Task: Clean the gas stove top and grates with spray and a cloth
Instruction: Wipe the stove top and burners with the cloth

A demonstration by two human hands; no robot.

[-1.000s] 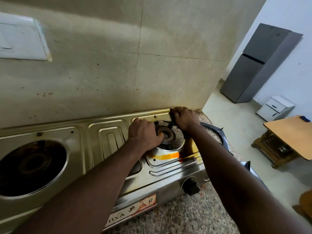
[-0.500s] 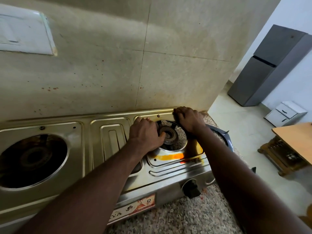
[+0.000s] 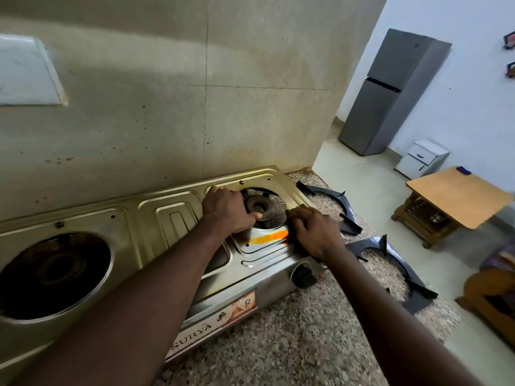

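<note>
left hand [image 3: 227,210] beside burner [image 3: 260,205] | right hand [image 3: 315,232] on stove top [image 3: 172,218]

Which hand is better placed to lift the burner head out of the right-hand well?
Probably the left hand: its thumb reaches the burner head, with its knuckles just left of it. The right hand rests on the stove top to the burner head's front right, not touching it.

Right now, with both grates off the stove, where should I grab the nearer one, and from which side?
I'd take the nearer grate by its flat outer band at the near right, pinching between two prongs, from above. It lies flat on the granite counter with prongs pointing inward and up, and that side is clear of the stove and your right hand.
</note>
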